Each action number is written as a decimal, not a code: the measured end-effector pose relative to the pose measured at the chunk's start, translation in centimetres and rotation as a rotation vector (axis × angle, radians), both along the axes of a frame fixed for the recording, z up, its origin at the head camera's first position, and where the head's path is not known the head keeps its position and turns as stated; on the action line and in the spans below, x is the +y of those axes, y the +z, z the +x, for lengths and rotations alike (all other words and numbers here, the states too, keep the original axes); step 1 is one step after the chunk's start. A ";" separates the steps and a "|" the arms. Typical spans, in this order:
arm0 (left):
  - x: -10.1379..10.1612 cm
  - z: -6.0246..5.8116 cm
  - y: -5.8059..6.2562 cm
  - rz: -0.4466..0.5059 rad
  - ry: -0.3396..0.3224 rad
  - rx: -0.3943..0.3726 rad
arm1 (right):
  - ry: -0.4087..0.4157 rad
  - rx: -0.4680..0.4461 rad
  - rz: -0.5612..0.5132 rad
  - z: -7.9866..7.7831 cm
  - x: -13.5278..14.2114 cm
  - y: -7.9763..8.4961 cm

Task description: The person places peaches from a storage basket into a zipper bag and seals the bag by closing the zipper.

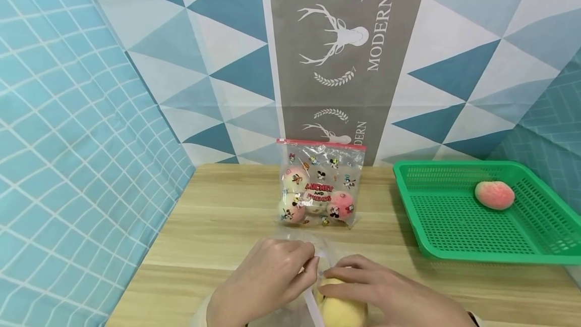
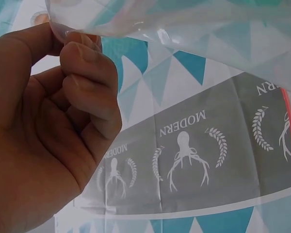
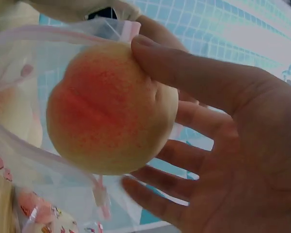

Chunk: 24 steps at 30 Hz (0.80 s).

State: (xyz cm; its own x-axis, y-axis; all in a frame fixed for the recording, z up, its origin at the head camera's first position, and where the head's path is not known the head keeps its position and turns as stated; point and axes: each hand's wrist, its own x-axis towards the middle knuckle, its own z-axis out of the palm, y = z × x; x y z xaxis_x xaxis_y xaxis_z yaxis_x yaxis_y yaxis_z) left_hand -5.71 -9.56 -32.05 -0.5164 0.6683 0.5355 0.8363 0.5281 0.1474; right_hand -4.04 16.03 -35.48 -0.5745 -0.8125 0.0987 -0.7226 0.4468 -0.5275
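Note:
A pale yellow peach with a red blush sits in my right hand, thumb on one side and fingers on the other. In the right wrist view the peach is at the mouth of a clear zip bag. My left hand pinches the edge of this bag, and the left wrist view shows the film stretching from the fingertips. Through the plastic, another pale peach-like fruit shows in the right wrist view. The bag's lower part is out of the head view.
Behind my hands, a zipped clear bag with cartoon prints and several peaches stands against the patterned backdrop. A green basket at the right holds one pink peach. A wooden tabletop lies beneath.

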 end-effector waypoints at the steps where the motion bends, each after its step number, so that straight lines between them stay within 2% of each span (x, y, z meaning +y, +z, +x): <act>1: 0.0 0.0 0.1 -0.002 0.002 0.008 | -0.014 0.005 0.003 0.0 -0.2 0.0; 7: 0.0 -0.2 0.1 -0.038 0.034 0.039 | -0.162 0.132 0.065 -0.3 -0.8 -0.7; 9: 0.1 -0.2 0.0 -0.049 0.037 0.048 | -0.183 0.183 0.082 -0.6 -0.9 -1.2; 14: 0.1 -0.4 -0.3 -0.047 0.026 0.090 | -0.189 0.314 0.079 -1.6 -1.3 -2.4; 18: 0.2 -0.5 -0.5 -0.045 0.017 0.114 | -0.201 0.374 0.053 -2.1 -1.4 -2.9; 22: 0.2 -0.5 -0.6 -0.036 0.011 0.113 | -0.197 0.422 0.052 -2.3 -1.3 -3.1; 24: 0.2 -0.6 -0.6 -0.027 0.011 0.108 | -0.201 0.402 0.080 -2.2 -1.3 -3.1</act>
State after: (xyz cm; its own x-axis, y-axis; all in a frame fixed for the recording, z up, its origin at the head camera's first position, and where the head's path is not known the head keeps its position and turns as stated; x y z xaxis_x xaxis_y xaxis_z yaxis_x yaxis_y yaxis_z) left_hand -6.28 -9.39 -32.66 -0.4638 0.6779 0.5704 0.8406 0.5400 0.0418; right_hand -6.23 14.72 -38.57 -0.6508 -0.7026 0.2877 -0.7574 0.6273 -0.1812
